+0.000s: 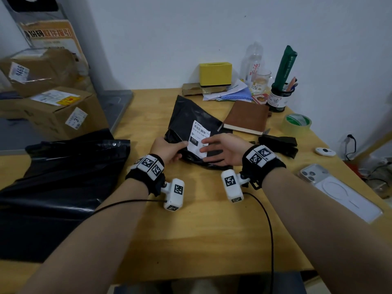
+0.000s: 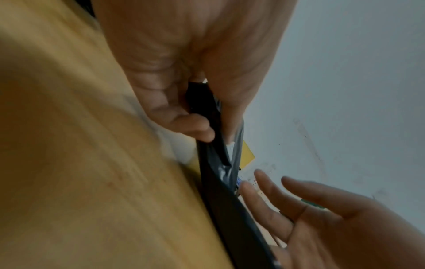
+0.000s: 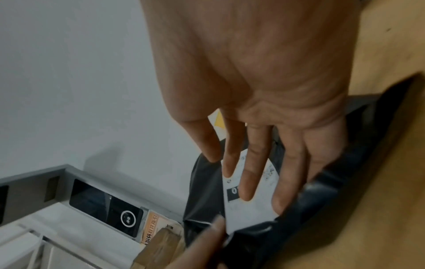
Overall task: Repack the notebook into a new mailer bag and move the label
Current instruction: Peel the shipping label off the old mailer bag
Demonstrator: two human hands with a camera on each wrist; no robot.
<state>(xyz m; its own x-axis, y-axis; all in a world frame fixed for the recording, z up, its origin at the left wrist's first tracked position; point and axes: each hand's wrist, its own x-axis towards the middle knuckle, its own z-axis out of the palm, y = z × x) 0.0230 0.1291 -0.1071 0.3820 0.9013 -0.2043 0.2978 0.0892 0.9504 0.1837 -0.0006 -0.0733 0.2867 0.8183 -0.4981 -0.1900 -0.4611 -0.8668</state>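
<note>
A crumpled black mailer bag (image 1: pixel 186 119) lies mid-table with a white shipping label (image 1: pixel 198 136) stuck on it. My left hand (image 1: pixel 169 148) grips the bag's near left edge, thumb on top, as the left wrist view shows (image 2: pixel 207 112). My right hand (image 1: pixel 220 148) hovers over the label's right side with straight, spread fingers (image 3: pixel 250 172); whether they touch the label (image 3: pixel 250 209) I cannot tell. The brown notebook (image 1: pixel 246 117) lies on the table behind and to the right. A flat black mailer bag (image 1: pixel 63 179) is spread at the table's left.
Green tape roll (image 1: pixel 297 123), pen cup (image 1: pixel 277 96), yellow box (image 1: pixel 215 74), papers and a glass crowd the back right. A phone (image 1: pixel 339 192) and a small white device (image 1: pixel 325 151) lie at the right edge. Cardboard parcels (image 1: pixel 53 111) stand to the left.
</note>
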